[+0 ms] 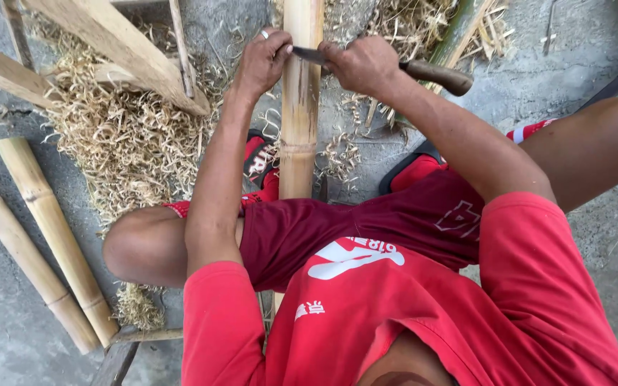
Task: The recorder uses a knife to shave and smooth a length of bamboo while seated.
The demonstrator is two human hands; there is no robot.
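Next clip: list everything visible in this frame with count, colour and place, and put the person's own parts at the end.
bamboo pole: one, pale tan, upright in the centre between the knees.
knife: one, dark blade with brown wooden handle, laid across the pole.
peeled bamboo poles: two, pale tan, side by side on the floor at left.
green bamboo stalk: one, top right.
shavings: a heap, straw-coloured, left of the pole, more at the top.
wooden beams: pale, top left.
concrete floor: grey.
left hand: ringed, on the blade tip.
right hand: gripping the knife at the handle.
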